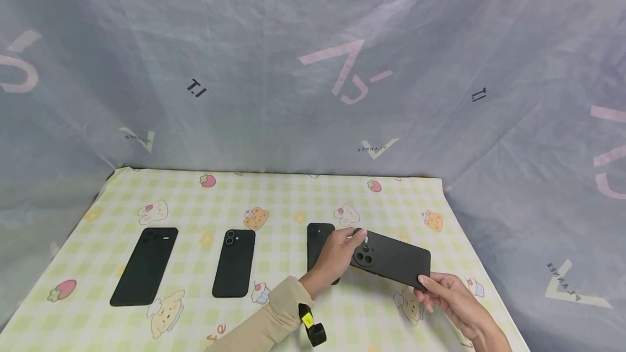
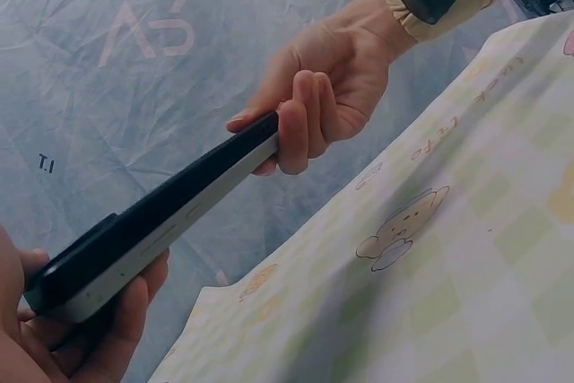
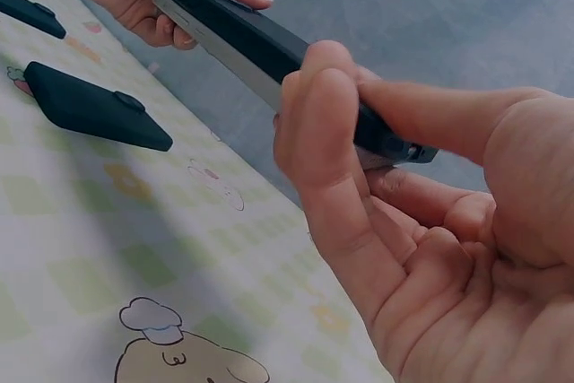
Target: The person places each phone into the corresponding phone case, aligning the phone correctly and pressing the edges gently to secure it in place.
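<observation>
A black-backed phone (image 1: 393, 257) with a round camera ring is held tilted above the right side of the table. My left hand (image 1: 336, 254) pinches its camera end; my right hand (image 1: 451, 299) pinches the opposite end at the lower corner. In the left wrist view, a pale side edge (image 2: 184, 221) runs along the phone under the dark back. From the right wrist view, my right thumb and fingers (image 3: 327, 123) close around the near end. Another black phone (image 1: 315, 240) lies under my left forearm, partly hidden by it.
Two more black phones lie back up on the table: one (image 1: 233, 265) left of centre and one (image 1: 144, 266) at the far left. A checked cloth (image 1: 288, 194) covers the table. Grey fabric (image 1: 264, 69) hangs behind and at both sides.
</observation>
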A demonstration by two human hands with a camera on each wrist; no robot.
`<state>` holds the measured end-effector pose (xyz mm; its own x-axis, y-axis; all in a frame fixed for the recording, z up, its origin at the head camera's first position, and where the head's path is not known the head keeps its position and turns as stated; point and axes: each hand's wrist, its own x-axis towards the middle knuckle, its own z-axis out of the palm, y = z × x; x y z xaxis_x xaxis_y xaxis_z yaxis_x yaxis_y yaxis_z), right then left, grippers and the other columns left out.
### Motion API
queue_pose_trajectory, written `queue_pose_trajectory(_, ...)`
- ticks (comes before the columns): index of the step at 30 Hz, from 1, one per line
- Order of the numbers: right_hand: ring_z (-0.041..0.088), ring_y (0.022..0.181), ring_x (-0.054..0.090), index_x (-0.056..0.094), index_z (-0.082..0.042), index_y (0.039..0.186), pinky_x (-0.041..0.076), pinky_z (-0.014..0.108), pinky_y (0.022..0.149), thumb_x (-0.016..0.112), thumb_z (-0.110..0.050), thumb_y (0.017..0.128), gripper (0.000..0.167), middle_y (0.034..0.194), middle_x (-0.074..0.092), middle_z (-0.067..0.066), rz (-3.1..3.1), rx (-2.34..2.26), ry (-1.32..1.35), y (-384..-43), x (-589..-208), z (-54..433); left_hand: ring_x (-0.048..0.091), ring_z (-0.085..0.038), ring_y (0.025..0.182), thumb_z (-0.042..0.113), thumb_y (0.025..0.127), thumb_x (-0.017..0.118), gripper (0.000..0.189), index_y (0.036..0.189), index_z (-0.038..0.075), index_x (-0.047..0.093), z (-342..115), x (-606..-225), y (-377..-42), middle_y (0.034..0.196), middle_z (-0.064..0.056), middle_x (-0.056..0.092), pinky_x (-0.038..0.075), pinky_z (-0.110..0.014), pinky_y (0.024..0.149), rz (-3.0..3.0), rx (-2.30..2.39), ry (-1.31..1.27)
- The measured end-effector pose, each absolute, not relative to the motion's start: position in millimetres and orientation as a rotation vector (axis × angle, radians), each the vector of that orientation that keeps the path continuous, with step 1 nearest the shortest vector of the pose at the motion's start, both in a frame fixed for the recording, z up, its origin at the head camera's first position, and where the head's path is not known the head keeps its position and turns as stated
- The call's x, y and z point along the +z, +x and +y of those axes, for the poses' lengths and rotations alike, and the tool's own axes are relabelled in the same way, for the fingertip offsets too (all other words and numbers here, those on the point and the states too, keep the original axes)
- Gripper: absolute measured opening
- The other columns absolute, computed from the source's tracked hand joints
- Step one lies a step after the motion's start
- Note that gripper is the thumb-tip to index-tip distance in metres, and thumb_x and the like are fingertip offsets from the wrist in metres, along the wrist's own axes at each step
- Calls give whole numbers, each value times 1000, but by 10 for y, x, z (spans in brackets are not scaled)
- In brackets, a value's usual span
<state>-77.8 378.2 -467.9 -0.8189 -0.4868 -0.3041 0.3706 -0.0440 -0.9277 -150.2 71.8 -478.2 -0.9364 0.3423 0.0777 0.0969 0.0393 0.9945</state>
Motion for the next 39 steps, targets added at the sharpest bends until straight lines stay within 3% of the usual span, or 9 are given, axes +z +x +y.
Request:
queue_pose_trajectory(7,9,74,66,74,-11,113,53,29,84,35,-19,120,41,93,74,-4,1738,-1887,-130,-793,-4710,3755,35,-7,55,38,114,54,38,94,8,66,719,-4803,-1498,60,9,30,36,-23,59,2151,2012,453)
queue_pose_trajectory(12,9,80,71,77,-11,112,59,27,79,33,-21,121,46,96,76,-5,1742,-1886,-104,-784,-4750,3749,33,-7,53,38,114,54,38,94,8,66,722,-4798,-1477,60,8,32,33,-23,55,2159,2011,444)
queue_pose_trajectory(21,12,88,73,78,-7,118,59,27,81,33,-30,121,51,103,79,-3,1678,-1920,-40,-782,-4735,3748,47,-9,60,38,115,53,37,118,8,75,677,-4759,-1489,59,6,37,39,-25,59,2170,2005,462)
queue_pose_trajectory(27,8,84,71,79,-11,111,58,24,77,36,-22,120,46,98,78,-4,1689,-1989,-39,-775,-4734,3719,61,-10,77,40,115,53,39,122,8,75,677,-4776,-1494,64,3,46,45,-27,67,2176,1991,455)
queue_pose_trajectory(28,7,83,71,79,-12,109,57,23,76,36,-21,120,45,97,78,-5,1693,-2002,-38,-772,-4737,3715,65,-10,84,40,115,53,38,122,9,75,678,-4779,-1498,69,4,53,47,-27,69,2182,1990,451)
queue_pose_trajectory(31,5,81,69,78,-12,107,57,22,74,37,-17,120,44,95,76,-6,1697,-2039,-45,-774,-4746,3706,67,-16,86,40,115,53,38,120,9,75,675,-4776,-1502,69,-1,53,47,-29,70,2173,1994,451)
queue_pose_trajectory(34,4,81,69,78,-10,110,57,21,73,38,-16,120,41,94,76,-5,1685,-2062,-39,-781,-4751,3709,70,-18,97,41,115,53,39,121,10,75,674,-4772,-1511,79,-1,62,48,-31,75,2176,1996,449)
queue_pose_trajectory(35,4,81,69,78,-10,110,57,21,73,38,-16,119,41,94,76,-5,1679,-2067,-30,-783,-4752,3712,69,-19,95,41,115,52,39,122,10,74,672,-4773,-1511,75,-4,58,48,-32,75,2168,1994,450)
queue_pose_trajectory(39,4,80,68,79,-12,109,57,20,73,40,-16,119,40,94,75,-5,1655,-2060,33,-780,-4751,3724,68,-16,104,42,115,52,38,121,11,74,675,-4783,-1513,89,-4,67,48,-33,79,2165,1989,442)
